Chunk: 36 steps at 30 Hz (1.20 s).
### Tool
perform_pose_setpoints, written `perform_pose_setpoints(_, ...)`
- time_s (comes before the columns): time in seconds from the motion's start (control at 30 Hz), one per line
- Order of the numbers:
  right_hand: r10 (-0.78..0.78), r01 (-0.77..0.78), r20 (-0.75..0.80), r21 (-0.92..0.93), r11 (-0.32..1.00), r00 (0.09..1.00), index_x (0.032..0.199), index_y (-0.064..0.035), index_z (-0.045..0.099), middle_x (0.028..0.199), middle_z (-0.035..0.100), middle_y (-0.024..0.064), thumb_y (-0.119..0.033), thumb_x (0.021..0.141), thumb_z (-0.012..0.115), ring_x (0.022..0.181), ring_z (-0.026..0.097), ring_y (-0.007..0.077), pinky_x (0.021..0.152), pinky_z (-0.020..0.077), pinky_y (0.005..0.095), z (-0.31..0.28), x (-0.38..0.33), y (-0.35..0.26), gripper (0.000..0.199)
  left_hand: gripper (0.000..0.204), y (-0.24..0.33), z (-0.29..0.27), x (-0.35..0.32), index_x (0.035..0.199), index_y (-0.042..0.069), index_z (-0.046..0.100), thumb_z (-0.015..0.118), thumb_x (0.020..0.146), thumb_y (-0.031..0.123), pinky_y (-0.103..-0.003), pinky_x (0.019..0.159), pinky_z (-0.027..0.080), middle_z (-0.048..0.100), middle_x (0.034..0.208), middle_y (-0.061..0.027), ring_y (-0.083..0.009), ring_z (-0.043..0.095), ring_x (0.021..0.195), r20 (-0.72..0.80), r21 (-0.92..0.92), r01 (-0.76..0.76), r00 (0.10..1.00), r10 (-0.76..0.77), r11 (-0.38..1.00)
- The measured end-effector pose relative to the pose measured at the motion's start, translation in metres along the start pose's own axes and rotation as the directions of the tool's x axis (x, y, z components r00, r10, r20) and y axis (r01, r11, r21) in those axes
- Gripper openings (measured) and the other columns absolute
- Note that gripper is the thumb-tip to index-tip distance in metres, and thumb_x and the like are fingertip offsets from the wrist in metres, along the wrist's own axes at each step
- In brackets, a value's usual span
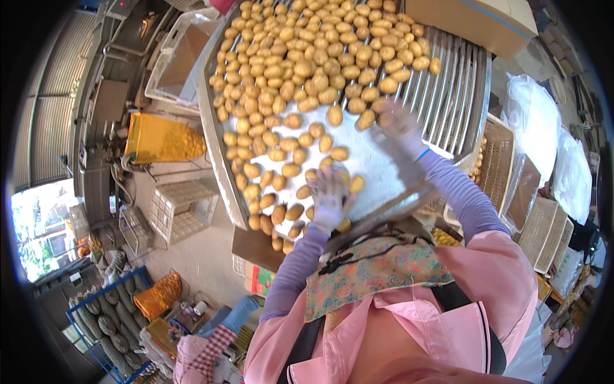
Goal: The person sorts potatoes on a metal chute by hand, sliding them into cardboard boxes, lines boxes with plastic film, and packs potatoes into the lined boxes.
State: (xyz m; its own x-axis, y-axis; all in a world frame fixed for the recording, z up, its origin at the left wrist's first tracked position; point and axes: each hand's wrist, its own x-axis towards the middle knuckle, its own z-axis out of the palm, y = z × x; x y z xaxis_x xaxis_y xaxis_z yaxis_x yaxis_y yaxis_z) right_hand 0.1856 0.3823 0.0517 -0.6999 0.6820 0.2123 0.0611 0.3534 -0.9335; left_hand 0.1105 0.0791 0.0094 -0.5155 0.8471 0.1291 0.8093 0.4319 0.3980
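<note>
Yellow-brown potatoes [291, 64] lie heaped across the far part of a metal sorting table, with looser ones along its left side. My left hand [328, 195], in a pale glove, rests spread among a few potatoes near the front of the smooth metal sheet [377, 173]. Its fingers are apart and reach over the potatoes around them. My right hand [401, 125], also gloved, is farther out to the right, beside the edge of the heap. It touches or nearly touches a potato there, but motion blurs its fingers. Purple sleeves cover both forearms.
Metal rollers [451, 89] run at the table's right, below a cardboard box [476, 22]. Plastic crates [182, 208] stand on the floor at left, near a yellow mesh sack [163, 137]. Another person [208, 352] is at lower left. Clear plastic bags [531, 121] hang at right.
</note>
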Motion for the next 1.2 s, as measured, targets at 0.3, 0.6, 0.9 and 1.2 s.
perform_pose_setpoints(0.3, 0.114, -0.107, -0.155, 0.053, 0.993, 0.981, 0.147, -0.007, 0.055, 0.153, 0.051, 0.0126, -0.022, 0.101, 0.065, 0.145, 0.045, 0.0242, 0.121, 0.033, 0.0356, -0.198, 0.242, 0.171, 0.049, 0.049, -0.147, -0.067, 0.223, 0.137, 0.006, 0.061, 0.061, 0.095, 0.031, -0.058, 0.118, 0.027, 0.046, 0.152, -0.0273, -0.0447, 0.045, 0.137, -0.185, 0.257, 0.02, 0.982, 0.029, 0.966)
perform_pose_setpoints(0.6, 0.195, -0.257, 0.257, 0.235, 0.937, 0.946, 0.149, -0.0176, 0.056, 0.159, 0.046, 0.0089, -0.03, 0.1, 0.065, 0.146, 0.042, 0.0234, 0.123, 0.0293, 0.0343, -0.123, 0.29, 0.148, 0.051, 0.051, -0.166, -0.051, 0.423, 0.144, 0.016, 0.059, 0.059, 0.101, 0.045, -0.042, 0.112, 0.041, 0.055, 0.149, -0.0128, -0.0305, 0.053, 0.136, -0.038, -0.034, 0.291, 0.956, -0.292, 0.956)
perform_pose_setpoints(0.9, 0.024, -0.299, 0.612, 0.352, 0.887, 0.791, 0.147, -0.0156, 0.058, 0.162, 0.04, 0.008, -0.027, 0.097, 0.07, 0.153, 0.031, 0.0232, 0.127, 0.0237, 0.0376, -0.005, 0.234, 0.093, 0.052, 0.039, -0.182, -0.032, 0.332, 0.119, 0.01, 0.074, 0.08, 0.086, 0.03, -0.039, 0.103, 0.05, 0.071, 0.123, -0.0146, -0.0303, 0.066, 0.115, -0.145, -0.391, 0.126, 0.97, -0.196, 0.912)
perform_pose_setpoints(1.2, -0.169, 0.137, 0.607, 0.099, 0.986, 0.776, 0.148, -0.0245, 0.056, 0.163, 0.035, 0.0135, -0.028, 0.091, 0.075, 0.152, 0.032, 0.0319, 0.126, 0.0231, 0.0462, 0.087, 0.077, 0.023, 0.06, 0.063, -0.086, -0.04, 0.134, 0.16, 0.016, 0.036, 0.048, 0.103, 0.039, -0.057, 0.123, 0.017, 0.04, 0.161, -0.0175, -0.0446, 0.037, 0.146, -0.217, 0.123, 0.262, 0.948, -0.232, 0.957)
